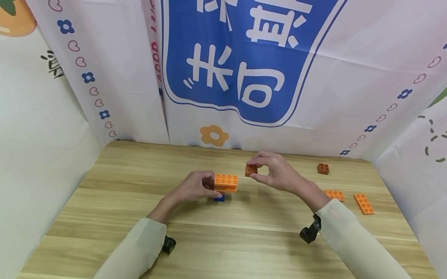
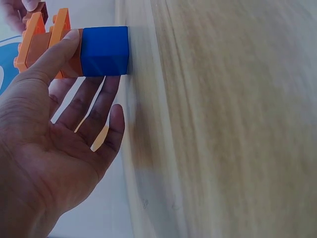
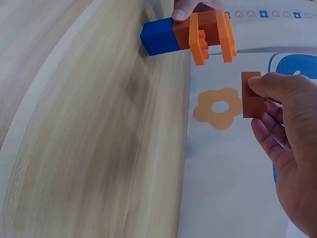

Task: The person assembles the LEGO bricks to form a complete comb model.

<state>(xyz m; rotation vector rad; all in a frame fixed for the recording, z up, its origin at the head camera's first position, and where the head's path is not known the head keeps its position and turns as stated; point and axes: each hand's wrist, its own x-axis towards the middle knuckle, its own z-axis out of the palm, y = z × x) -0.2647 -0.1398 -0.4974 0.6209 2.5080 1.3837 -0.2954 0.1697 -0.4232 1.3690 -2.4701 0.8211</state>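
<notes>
Left hand [image 1: 194,188] grips a block stack [image 1: 225,183], right hand [image 1: 281,172] pinches a brown block [image 3: 251,99]

The left fingers are partly closed on the stack: the thumb lies along one side, the others pass behind, and the little finger hangs clear of the blocks. The thumb tip rests on the lower brown block [image 3: 182,33]. Just below that tip is the blue block [image 2: 105,52], lowest in the stack; whether it touches the counter [image 1: 250,264] under the fingers, I cannot tell. Above the tip come the lower orange plate [image 3: 194,42], the upper brown block [image 3: 209,25] and the upper orange plate [image 3: 224,37], both plates jutting out to the right, away from the left fingers.

The right fingers are nearly closed, thumb on one side and fingertips on the other, with the brown block between them, studs up. It is near the stack but apart from it, to the right of the left fingers and slightly farther back.

On the counter, well to the right of the right fingers, lie a spare brown block [image 1: 323,169], an orange plate partly hidden by the forearm [image 1: 337,195], and, farthest right, another orange plate [image 1: 363,204]. Beyond both sets of fingers hangs a printed sheet [image 1: 329,96]
</notes>
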